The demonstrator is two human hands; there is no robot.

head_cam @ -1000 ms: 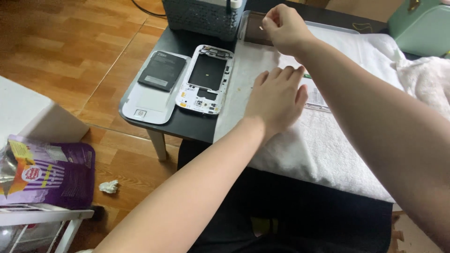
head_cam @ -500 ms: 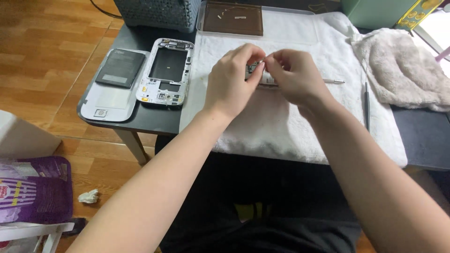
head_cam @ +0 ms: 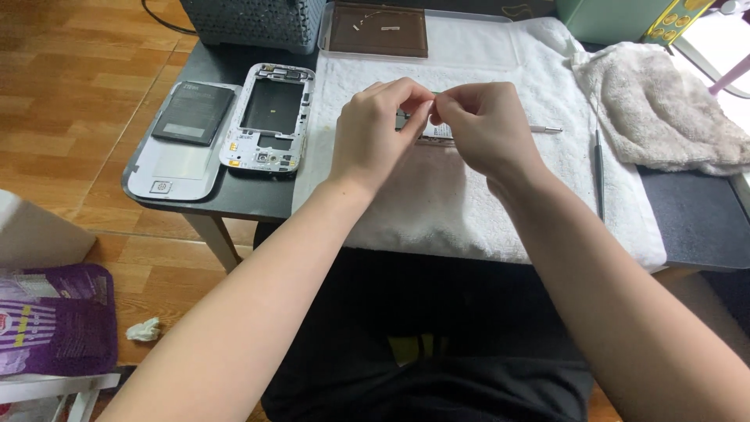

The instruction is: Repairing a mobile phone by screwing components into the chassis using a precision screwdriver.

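While we sit at the desk (head_cam: pixel 687 227), our left hand (head_cam: pixel 375 133) and right hand (head_cam: pixel 484 129) meet over the white towel (head_cam: pixel 437 195), near its far middle. Both sets of fingers are pinched narrow on a small dark phone part (head_cam: pixel 422 129), and most of it hides behind them, so we cannot tell just what it is. On the left of the desk lie a white phone frame (head_cam: pixel 269 117) and a white back cover (head_cam: pixel 176 168) with a dark battery (head_cam: pixel 194 113) on it. A thin tool (head_cam: pixel 598 172) lies on the towel to the right, and a brown tray (head_cam: pixel 375 31) sits at the far side. We think the little part could slip and drop, or bend, if we squeeze or pull too hard.
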